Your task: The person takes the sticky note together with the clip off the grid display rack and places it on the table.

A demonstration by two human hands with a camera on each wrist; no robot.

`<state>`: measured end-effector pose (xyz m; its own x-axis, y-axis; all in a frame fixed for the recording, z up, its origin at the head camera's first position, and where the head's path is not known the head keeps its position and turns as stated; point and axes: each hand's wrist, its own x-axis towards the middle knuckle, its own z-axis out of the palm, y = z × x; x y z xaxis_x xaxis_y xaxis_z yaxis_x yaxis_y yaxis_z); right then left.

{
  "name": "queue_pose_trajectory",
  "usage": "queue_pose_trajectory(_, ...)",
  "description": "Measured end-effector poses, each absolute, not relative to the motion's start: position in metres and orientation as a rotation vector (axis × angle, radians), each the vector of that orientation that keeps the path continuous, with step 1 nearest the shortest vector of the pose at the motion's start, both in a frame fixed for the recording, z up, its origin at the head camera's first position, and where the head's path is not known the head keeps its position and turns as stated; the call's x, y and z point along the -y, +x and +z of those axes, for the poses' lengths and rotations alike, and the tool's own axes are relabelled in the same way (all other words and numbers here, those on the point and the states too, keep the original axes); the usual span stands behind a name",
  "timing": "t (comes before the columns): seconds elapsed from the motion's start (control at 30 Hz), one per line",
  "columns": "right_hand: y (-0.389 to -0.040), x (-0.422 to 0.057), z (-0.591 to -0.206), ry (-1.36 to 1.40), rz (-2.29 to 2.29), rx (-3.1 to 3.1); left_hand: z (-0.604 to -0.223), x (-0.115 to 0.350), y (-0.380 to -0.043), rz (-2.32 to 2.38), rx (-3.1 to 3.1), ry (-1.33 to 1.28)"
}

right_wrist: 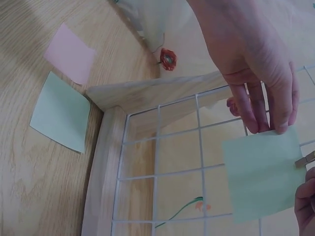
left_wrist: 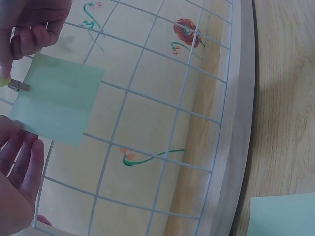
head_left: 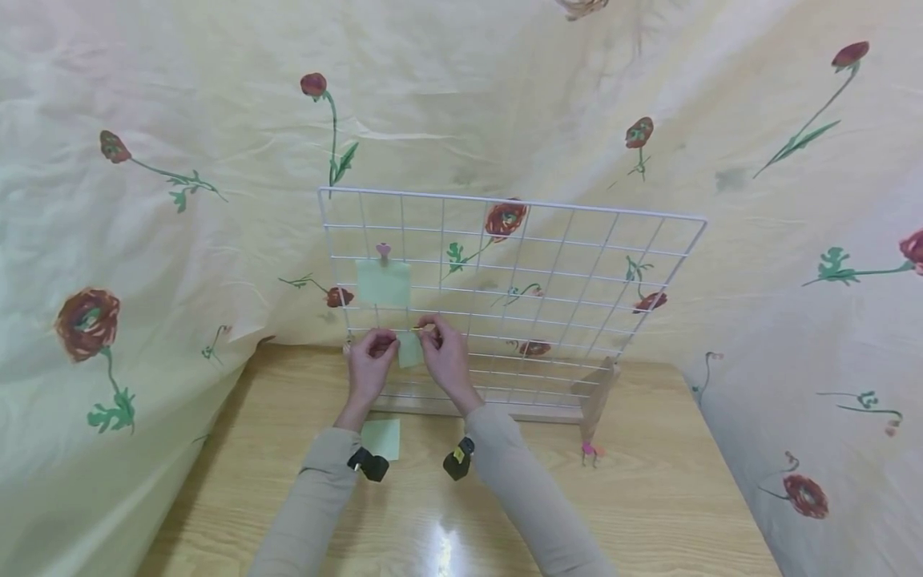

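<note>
At the left part of a white wire grid, my left hand pinches one edge of a light green paper note. My right hand is at the note's upper edge, with thumb and finger on a small yellow-topped clothespin. In the left wrist view the clothespin's jaws lie over that edge of the note. Higher on the grid hangs another green note, under a clothespin with a mauve heart-shaped top.
The grid stands in a wooden base on a wood-grain table. A loose green note lies in front, with a pink note beside it. Clothespins with pink and orange tops lie near the base's right end. Flowered cloth surrounds the table.
</note>
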<state>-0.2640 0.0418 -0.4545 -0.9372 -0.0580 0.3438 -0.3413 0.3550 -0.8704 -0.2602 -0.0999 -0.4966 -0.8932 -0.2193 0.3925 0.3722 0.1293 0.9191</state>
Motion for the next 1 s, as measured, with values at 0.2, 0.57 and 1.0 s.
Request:
queue_pose_trajectory(0.2, -0.266, -0.042, -0.461, 0.357, 1.641, 2.312, -0.499, 0.1, -0.26, -1.849, 1.983, -0.091)
queue_pose_trajectory(0.57, -0.264, -0.04, -0.459, 0.363, 1.815, 2.198, -0.487, 0.101, -0.244, -1.902, 2.019, -0.08)
queue_pose_trajectory(1.0, -0.259, -0.048, -0.454, 0.374, 1.826, 2.233, -0.49, 0.107, -0.24, -1.922, 2.016, -0.072)
